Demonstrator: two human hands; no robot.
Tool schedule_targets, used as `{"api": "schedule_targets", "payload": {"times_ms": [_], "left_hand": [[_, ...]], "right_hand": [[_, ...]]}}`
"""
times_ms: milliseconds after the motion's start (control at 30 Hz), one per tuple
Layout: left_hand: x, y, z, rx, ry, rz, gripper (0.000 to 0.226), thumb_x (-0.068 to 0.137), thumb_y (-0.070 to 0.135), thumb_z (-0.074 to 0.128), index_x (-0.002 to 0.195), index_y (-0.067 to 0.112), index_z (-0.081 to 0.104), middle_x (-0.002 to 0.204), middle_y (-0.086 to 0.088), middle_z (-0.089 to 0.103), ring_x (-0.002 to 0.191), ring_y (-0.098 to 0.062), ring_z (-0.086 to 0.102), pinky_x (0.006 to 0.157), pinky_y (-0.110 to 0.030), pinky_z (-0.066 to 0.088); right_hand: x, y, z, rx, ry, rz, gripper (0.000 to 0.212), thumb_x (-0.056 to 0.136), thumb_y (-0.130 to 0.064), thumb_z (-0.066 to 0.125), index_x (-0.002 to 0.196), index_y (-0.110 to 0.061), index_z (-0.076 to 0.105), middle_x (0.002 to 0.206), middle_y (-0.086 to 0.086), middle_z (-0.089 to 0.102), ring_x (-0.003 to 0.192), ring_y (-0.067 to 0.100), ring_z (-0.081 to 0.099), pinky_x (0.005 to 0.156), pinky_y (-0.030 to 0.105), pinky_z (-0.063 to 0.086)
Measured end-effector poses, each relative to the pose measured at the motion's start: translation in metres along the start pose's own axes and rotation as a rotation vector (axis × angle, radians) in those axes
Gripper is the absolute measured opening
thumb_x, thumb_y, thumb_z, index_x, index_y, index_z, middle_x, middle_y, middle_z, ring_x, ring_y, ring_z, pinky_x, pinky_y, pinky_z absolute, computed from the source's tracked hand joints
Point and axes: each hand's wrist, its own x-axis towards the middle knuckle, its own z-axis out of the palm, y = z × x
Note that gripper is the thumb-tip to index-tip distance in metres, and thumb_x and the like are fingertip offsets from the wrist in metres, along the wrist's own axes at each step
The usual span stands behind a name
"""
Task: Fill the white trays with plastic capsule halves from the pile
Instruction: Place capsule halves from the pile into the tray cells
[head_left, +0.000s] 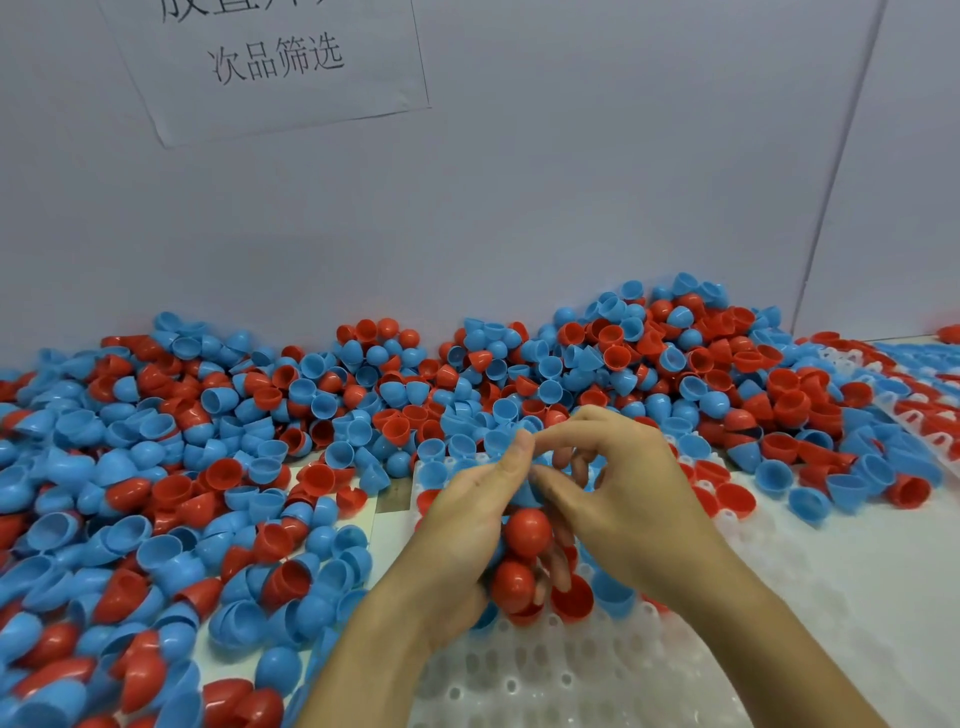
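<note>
White tray (571, 675) nearest, on the counter (387, 525), most sockets in the near part bare; red and blue halves sit in sockets farther back, partly hidden by the hands. Left hand (467, 530) curled round a cluster of capsule halves, two red halves (527, 532) showing at its fingers' edge. Right hand (618, 499) meets it above the tray, thumb and forefinger pinching a blue half (530, 493) at the left fingertips. Pile (208, 441) of red and blue halves spreads left and behind both hands, reaching the grey wall. More filled trays (914, 395) far right. Paper sign (270, 62) with printed characters on the wall.
</note>
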Motion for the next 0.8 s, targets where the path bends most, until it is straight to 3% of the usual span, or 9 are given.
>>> {"api": "schedule_targets", "payload": {"times_ms": [133, 200, 300, 467, 633, 800], "left_hand": [[0.001, 0.000, -0.001, -0.024, 0.063, 0.025, 0.047, 0.094, 0.051, 0.053, 0.100, 0.008, 0.072, 0.080, -0.022, 0.069, 0.046, -0.030, 0.059, 0.040, -0.025, 0.044], [0.001, 0.002, -0.003, -0.005, 0.090, 0.066, 0.034, 0.090, 0.044, 0.060, 0.094, 0.012, 0.074, 0.082, -0.021, 0.070, 0.047, -0.029, 0.059, 0.041, -0.026, 0.043], [0.001, 0.002, -0.004, 0.046, 0.066, 0.103, 0.021, 0.085, 0.037, 0.065, 0.072, 0.026, 0.076, 0.083, -0.018, 0.070, 0.050, -0.026, 0.060, 0.041, -0.026, 0.044], [0.003, 0.001, -0.006, 0.010, 0.115, 0.084, 0.017, 0.085, 0.033, 0.068, 0.083, 0.018, 0.077, 0.084, -0.018, 0.070, 0.057, -0.025, 0.062, 0.044, -0.028, 0.046], [0.003, 0.002, -0.013, -0.215, 0.208, 0.030, 0.039, 0.066, 0.025, 0.080, 0.101, 0.009, 0.075, 0.091, -0.013, 0.075, 0.064, -0.018, 0.066, 0.051, -0.029, 0.053], [0.011, 0.002, -0.027, -0.514, 0.228, 0.028, 0.040, 0.056, 0.006, 0.081, 0.095, 0.016, 0.079, 0.101, -0.011, 0.075, 0.068, -0.016, 0.068, 0.051, -0.031, 0.053]], "right_hand": [[0.003, 0.004, 0.001, 0.080, 0.099, 0.097, 0.019, 0.085, -0.010, 0.073, 0.084, -0.029, 0.070, 0.077, -0.012, 0.063, 0.075, 0.004, 0.058, 0.065, 0.011, 0.044], [0.004, 0.006, -0.002, 0.095, 0.108, 0.126, 0.023, 0.087, -0.011, 0.071, 0.082, -0.033, 0.067, 0.080, -0.014, 0.066, 0.075, 0.001, 0.059, 0.065, 0.010, 0.045], [0.004, 0.007, -0.005, 0.119, 0.030, 0.148, 0.014, 0.090, -0.013, 0.069, 0.092, -0.026, 0.075, 0.081, -0.012, 0.070, 0.073, 0.002, 0.061, 0.064, 0.012, 0.047], [0.007, 0.011, -0.017, 0.196, 0.002, 0.160, 0.016, 0.092, -0.008, 0.066, 0.091, -0.020, 0.077, 0.077, -0.004, 0.073, 0.067, 0.007, 0.065, 0.065, 0.018, 0.054], [0.008, 0.025, -0.053, 0.220, 0.127, 0.231, 0.020, 0.091, -0.011, 0.069, 0.092, -0.030, 0.075, 0.079, -0.013, 0.074, 0.070, 0.002, 0.068, 0.059, 0.010, 0.051], [0.004, 0.043, -0.093, 0.033, 0.040, 0.327, 0.028, 0.091, -0.017, 0.069, 0.075, -0.039, 0.071, 0.077, -0.017, 0.073, 0.075, 0.006, 0.068, 0.059, 0.018, 0.054]]}}
